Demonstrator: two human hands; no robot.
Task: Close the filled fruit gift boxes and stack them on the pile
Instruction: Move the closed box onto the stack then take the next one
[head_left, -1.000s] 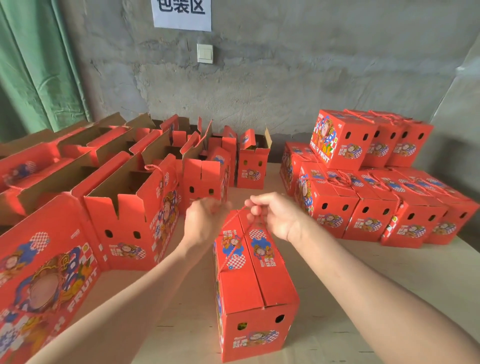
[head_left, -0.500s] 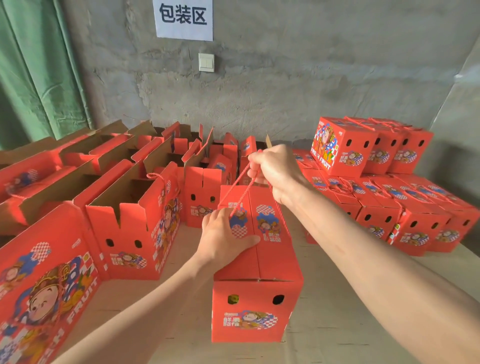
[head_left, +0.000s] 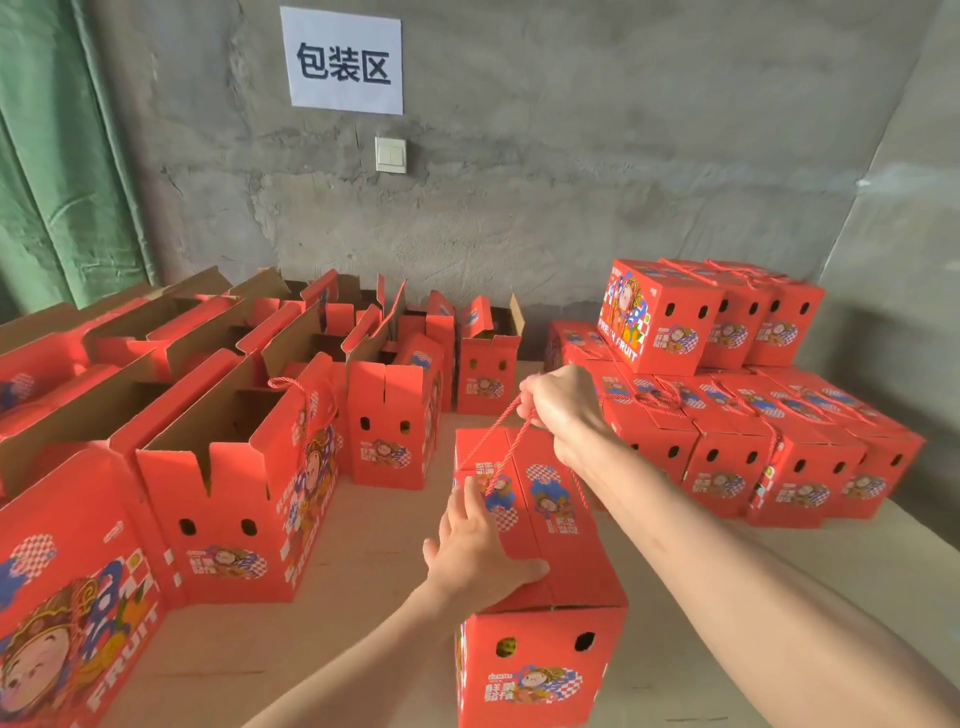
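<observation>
The closed box (head_left: 540, 654) stands on the table (head_left: 363, 623) right in front of the person, near the pile (head_left: 727, 452) to the right. The right hand (head_left: 563, 410) has its fingers curled round the red cord (head_left: 498, 441), pulled taut above the lid. The left hand (head_left: 475, 556) lies flat on the lid, fingers straight. I'd lift by the cord with its strands gathered evenly, steady the near end with the left hand, and carry the box level to set beside the 3 on top.
</observation>
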